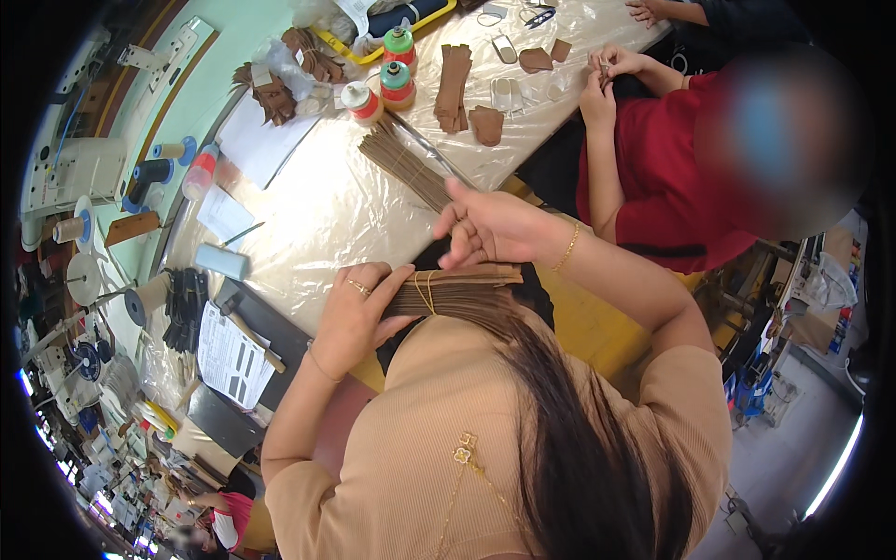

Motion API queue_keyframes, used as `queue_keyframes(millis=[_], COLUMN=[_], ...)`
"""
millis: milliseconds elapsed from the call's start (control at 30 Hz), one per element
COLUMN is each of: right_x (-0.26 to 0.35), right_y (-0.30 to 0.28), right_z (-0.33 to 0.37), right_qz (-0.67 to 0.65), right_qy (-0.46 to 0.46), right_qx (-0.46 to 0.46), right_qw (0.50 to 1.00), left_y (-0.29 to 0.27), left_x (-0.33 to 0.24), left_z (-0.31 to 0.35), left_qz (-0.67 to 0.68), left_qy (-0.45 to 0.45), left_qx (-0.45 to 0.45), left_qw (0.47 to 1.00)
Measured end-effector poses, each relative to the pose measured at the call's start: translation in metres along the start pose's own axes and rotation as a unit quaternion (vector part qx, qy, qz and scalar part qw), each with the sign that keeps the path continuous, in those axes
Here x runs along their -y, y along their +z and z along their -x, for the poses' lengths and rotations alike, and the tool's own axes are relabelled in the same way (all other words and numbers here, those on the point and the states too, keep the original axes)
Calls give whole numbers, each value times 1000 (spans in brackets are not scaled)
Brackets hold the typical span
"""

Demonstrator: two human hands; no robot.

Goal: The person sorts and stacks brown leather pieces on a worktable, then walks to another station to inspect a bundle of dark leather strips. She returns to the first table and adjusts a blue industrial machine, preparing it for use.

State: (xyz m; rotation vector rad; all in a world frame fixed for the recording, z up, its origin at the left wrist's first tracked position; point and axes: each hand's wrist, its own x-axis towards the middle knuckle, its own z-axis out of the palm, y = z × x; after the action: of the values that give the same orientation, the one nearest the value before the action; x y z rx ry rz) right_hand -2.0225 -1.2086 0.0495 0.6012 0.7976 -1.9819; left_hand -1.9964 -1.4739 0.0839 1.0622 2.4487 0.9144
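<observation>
My left hand (pixel 359 303) grips one end of a bundle of thin brown strips (pixel 457 303), held close to my body. A yellow rubber band (pixel 427 293) circles the bundle near my fingers. Just above the bundle is my right hand (pixel 490 227), palm partly turned up, thumb apart and fingers loosely bent, with nothing visible in it. A second bundle of brown strips (pixel 401 166) lies on the table beyond my right hand, alongside a metal ruler (pixel 425 145). Lower edges of the held bundle are hidden by my shirt and hair.
Plastic sheeting covers the table (pixel 317 229). Capped bottles (pixel 398 86), brown pieces (pixel 454 89) and a yellow tray (pixel 434 17) are at the far side. A hammer (pixel 252 331) and papers lie left. At right, a co-worker in red (pixel 644 173) handles a small piece.
</observation>
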Motion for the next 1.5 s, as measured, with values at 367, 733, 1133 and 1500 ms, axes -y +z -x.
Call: queue_keyframes(millis=[367, 733, 1133, 1500], right_x=[-70, -37, -6, -79], right_y=[-16, 1, -10, -68], right_z=[14, 4, -14, -46], right_qz=[-133, 16, 135, -144], right_qy=[-255, -324, -34, -98], right_qx=[46, -13, -38, -182], right_qw=[957, 946, 990, 968], left_y=[39, 47, 47, 160], left_x=[-5, -25, -10, 93], left_z=[3, 0, 9, -19], left_qz=[178, 80, 5, 356], left_qy=[-197, -133, -59, -437], left_qx=[-89, -105, -84, -326], left_qw=[960, 982, 995, 759])
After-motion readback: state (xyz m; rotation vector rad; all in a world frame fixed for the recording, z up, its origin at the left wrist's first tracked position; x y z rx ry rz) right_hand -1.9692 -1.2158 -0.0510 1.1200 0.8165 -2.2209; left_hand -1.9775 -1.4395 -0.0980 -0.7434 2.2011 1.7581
